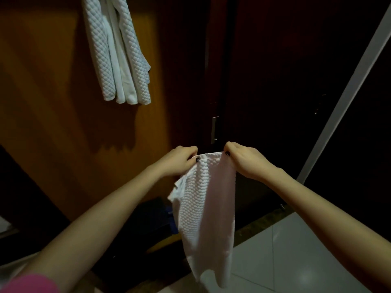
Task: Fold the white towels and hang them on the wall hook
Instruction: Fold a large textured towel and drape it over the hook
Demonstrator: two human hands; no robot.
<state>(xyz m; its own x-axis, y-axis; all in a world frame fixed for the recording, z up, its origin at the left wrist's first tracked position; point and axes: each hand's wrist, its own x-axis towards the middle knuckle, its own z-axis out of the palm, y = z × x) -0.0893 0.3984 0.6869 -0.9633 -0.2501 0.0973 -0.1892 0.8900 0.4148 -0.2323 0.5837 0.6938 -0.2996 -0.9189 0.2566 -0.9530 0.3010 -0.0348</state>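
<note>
A white quilted towel [203, 210] hangs lengthwise in front of me, folded into a narrow strip. My left hand [179, 160] pinches its top left corner and my right hand [245, 159] pinches its top right corner, stretching the top edge between them. Up at the left, folded white towels [118, 49] hang against the orange wall [48, 98]; the hook that holds them is out of the frame.
A dark wooden door [275, 81] with a metal latch plate [214, 130] stands right behind the towel. A pale frame bar [347, 87] slants up at the right. White floor tiles [296, 254] lie below right, dark objects [152, 218] below left.
</note>
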